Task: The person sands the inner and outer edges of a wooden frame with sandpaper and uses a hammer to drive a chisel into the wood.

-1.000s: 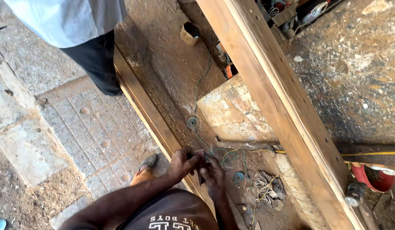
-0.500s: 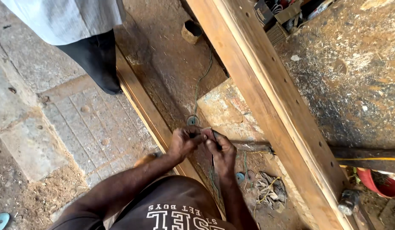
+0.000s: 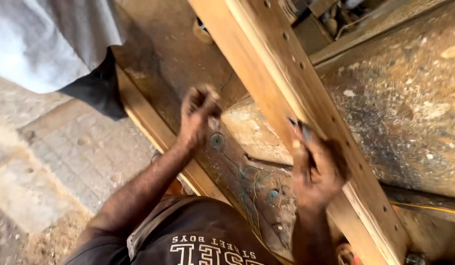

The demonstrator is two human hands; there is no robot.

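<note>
Two bare hands that met half a second ago over a small dark piece now stand well apart. The left hand [image 3: 198,115] has risen, its fingers curled shut in a loose fist; blur hides whether anything sits inside. Just below its knuckles lies a small round blue-grey washer [image 3: 217,141], with thin green wire [image 3: 247,184] trailing down from it. The right hand [image 3: 318,169] has swung out to the long pale wooden plank with drilled holes [image 3: 286,64], fingers clenched around a small dark object [image 3: 306,131] pressed against the plank's edge. Beyond the left fingers stands another person in a light shirt [image 3: 45,44].
</note>
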